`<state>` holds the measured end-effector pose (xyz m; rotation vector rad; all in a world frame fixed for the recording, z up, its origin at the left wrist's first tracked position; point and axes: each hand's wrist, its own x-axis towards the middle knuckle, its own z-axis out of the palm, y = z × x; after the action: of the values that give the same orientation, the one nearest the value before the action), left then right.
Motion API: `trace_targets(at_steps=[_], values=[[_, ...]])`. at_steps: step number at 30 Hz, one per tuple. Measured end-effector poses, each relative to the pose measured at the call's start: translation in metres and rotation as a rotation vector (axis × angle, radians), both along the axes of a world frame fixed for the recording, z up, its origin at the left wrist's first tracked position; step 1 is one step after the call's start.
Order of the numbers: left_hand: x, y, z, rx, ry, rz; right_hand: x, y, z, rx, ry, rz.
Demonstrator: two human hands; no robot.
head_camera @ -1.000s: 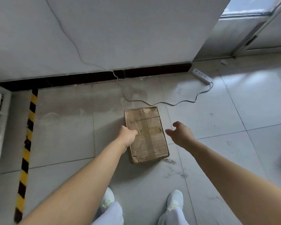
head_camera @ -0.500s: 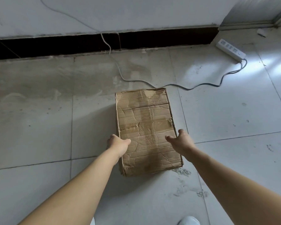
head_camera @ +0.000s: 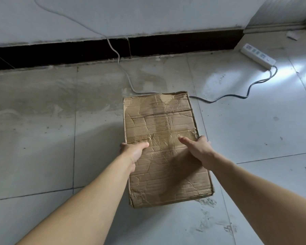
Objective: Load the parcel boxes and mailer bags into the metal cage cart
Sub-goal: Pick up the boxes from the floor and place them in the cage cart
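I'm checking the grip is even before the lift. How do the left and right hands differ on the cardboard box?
The left hand grips the cardboard box at its left edge, the right hand at its right edge. The right hand sits slightly farther along the box than the left hand. Shared: each thumb lies on top, fingers curled over the edge.

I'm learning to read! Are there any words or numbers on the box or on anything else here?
None can be read.
The cardboard box shows only creased tape, with no label or print.
The power strip has small marks on it, too blurred to read.
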<state>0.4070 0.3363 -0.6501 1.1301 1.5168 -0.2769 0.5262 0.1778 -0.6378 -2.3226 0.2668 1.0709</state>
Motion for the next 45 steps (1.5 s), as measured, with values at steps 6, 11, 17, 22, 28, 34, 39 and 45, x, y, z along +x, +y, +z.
trace_targets(at_steps=[6, 11, 17, 22, 28, 34, 39, 45], values=[[0.009, 0.027, 0.119, 0.039, -0.05, 0.044, 0.012, 0.028, 0.131, 0.055, -0.158, -0.015], [-0.001, 0.05, 0.266, 0.077, -0.127, 0.062, 0.005, 0.047, 0.278, 0.164, -0.226, -0.02], [-0.05, 0.079, 0.477, 0.107, -0.235, 0.128, -0.039, 0.07, 0.484, 0.321, -0.29, 0.019], [-0.108, 0.095, 0.631, 0.165, -0.338, 0.161, -0.09, 0.089, 0.637, 0.42, -0.423, 0.101], [-0.186, 0.098, 0.748, 0.331, -0.432, 0.278, -0.147, 0.106, 0.752, 0.549, -0.546, 0.238], [-0.288, 0.084, 0.824, 0.608, -0.466, 0.552, -0.215, 0.149, 0.817, 0.721, -0.568, 0.484], [-0.402, 0.072, 0.869, 0.838, -0.377, 0.739, -0.312, 0.191, 0.85, 0.899, -0.489, 0.673], [-0.543, 0.066, 0.896, 0.927, -0.375, 0.922, -0.45, 0.236, 0.87, 1.072, -0.345, 0.868]])
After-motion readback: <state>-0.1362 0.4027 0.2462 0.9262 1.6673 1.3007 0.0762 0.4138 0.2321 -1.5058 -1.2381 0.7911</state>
